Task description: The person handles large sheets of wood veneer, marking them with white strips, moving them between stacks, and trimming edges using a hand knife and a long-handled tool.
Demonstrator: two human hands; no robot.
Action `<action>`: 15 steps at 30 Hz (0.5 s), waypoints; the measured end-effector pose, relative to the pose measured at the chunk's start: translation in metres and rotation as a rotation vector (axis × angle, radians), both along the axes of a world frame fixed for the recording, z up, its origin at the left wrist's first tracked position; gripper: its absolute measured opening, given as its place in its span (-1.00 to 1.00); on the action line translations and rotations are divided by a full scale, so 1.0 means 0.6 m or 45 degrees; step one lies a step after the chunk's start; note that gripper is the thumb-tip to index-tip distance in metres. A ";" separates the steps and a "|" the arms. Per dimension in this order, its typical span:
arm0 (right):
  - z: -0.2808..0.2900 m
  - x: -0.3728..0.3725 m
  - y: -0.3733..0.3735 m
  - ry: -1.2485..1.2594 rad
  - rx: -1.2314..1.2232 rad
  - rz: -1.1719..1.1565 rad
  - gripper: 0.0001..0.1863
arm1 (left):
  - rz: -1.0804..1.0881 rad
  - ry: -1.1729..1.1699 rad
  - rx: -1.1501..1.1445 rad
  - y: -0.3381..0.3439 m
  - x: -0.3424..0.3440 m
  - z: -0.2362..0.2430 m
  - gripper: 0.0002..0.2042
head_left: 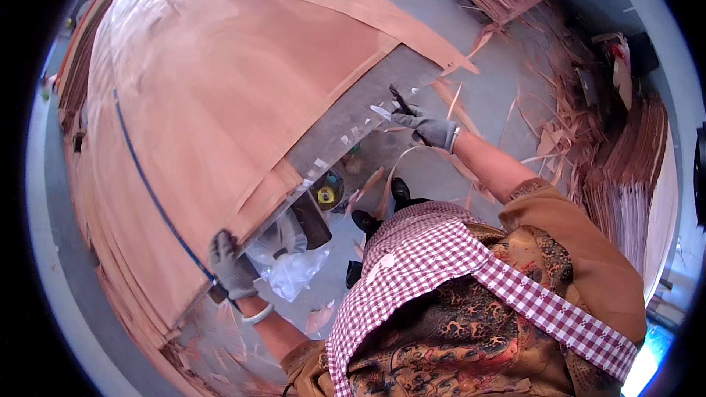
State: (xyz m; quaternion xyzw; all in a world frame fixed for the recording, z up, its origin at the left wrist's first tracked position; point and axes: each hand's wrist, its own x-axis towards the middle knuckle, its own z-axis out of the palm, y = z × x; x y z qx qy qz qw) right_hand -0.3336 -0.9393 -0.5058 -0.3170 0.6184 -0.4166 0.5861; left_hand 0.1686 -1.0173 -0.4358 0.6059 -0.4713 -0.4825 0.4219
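Observation:
My left hand (pixel 234 268), in a grey glove with dark fingertips, rests at the near edge of a wide stack of reddish wood veneer sheets (pixel 243 95). Its fingers lie against the sheets. Beside that wrist ends a long dark blue strip (pixel 158 195), which runs away across the veneer. My right hand (pixel 432 129), gloved alike, is raised past the stack's right edge. Its fingers close around a knife (pixel 381 112) whose pale blade points left; the handle is mostly hidden. A small veneer piece (pixel 268 195) lies at the near corner between my hands.
Grey table edge (pixel 346 121) carries a row of white tape bits. Below it are a clear plastic bag (pixel 290 268) and a round container (pixel 327 190) with a yellow tape roll. Veneer stacks (pixel 621 169) stand at right and far right; scraps litter the floor.

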 end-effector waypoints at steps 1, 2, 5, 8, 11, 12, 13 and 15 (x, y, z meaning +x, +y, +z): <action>0.004 0.005 0.000 -0.042 0.027 -0.010 -0.62 | -0.048 0.144 0.060 -0.003 -0.037 -0.007 -0.77; 0.007 0.010 -0.002 -0.092 -0.052 -0.024 -0.62 | -0.091 0.076 0.124 -0.004 -0.071 -0.008 -0.78; 0.014 0.020 -0.006 -0.013 0.024 -0.096 -0.75 | -0.402 0.177 0.193 0.007 -0.168 -0.006 -0.82; 0.032 0.035 0.006 -0.054 -0.046 -0.073 -0.82 | -0.676 0.255 0.224 0.039 -0.270 -0.013 -0.79; 0.063 0.056 0.037 -0.031 -0.005 0.091 -0.77 | -0.902 0.357 0.672 0.072 -0.352 -0.018 -0.72; 0.074 0.058 0.046 0.024 -0.108 0.162 -0.75 | -0.861 0.419 0.713 0.090 -0.387 -0.021 -0.74; 0.082 0.057 0.054 0.141 -0.288 0.214 -0.72 | -0.822 0.534 0.767 0.097 -0.413 -0.022 -0.77; 0.089 0.041 0.072 -0.086 -0.196 0.340 -0.74 | -0.805 0.662 0.762 0.104 -0.463 -0.021 -0.82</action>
